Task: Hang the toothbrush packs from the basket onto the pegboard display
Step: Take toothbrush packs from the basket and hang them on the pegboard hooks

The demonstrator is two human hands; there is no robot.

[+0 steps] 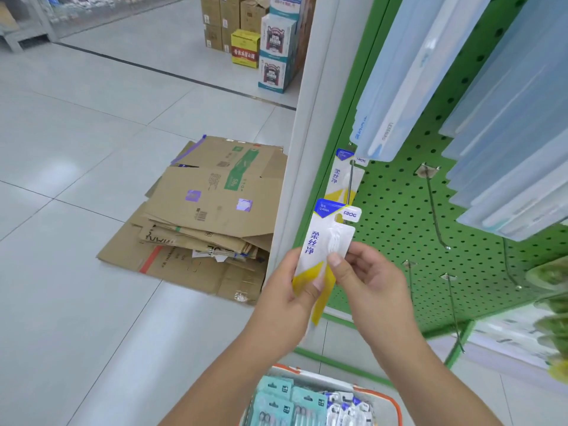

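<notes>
Flanking pegboard [396,210]: flattened cardboard [203,216], basket [396,404].

We grip a toothbrush pack [327,241] with left hand [289,290] and right hand [368,278]. It is up against the green pegboard [396,210], above the basket [393,404].

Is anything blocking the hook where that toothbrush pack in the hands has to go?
Nothing visible blocks it. The toothbrush pack, held by both hands, sits at the hook; one identical pack already hangs further back.
</notes>
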